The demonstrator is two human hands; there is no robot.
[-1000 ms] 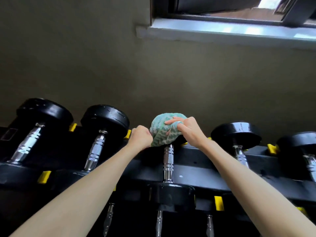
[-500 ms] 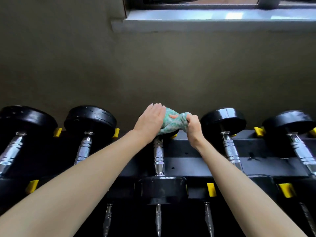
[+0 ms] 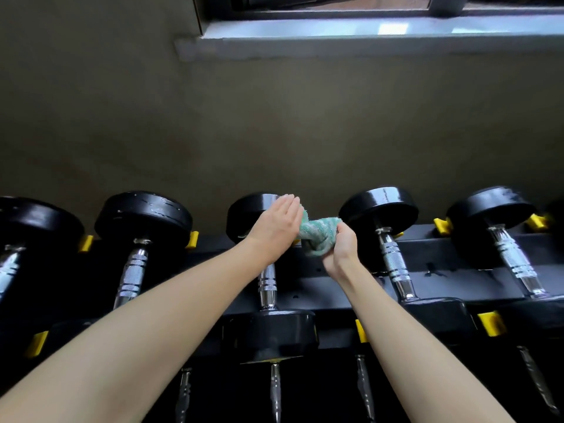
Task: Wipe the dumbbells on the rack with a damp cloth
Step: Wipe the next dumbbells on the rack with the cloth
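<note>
Several black dumbbells with chrome handles lie side by side on a black rack (image 3: 457, 279) with yellow stops. The middle dumbbell (image 3: 268, 288) is right in front of me. My right hand (image 3: 341, 254) grips a bunched green and white cloth (image 3: 317, 233), held just right of that dumbbell's far head (image 3: 250, 212). My left hand (image 3: 277, 227) has straight fingers laid against the cloth's left end, in front of the far head. The cloth hangs between the two hands, off the weight.
A dumbbell (image 3: 393, 239) lies just to the right and another (image 3: 137, 239) to the left. A grey wall rises behind the rack, with a window sill (image 3: 366, 38) above. A lower tier of dumbbell handles (image 3: 274, 389) shows below.
The cloth has come off the far head, which is now bare, and moved down and right. My left hand went from a fist to flat. My right hand has turned and bunched the cloth.
</note>
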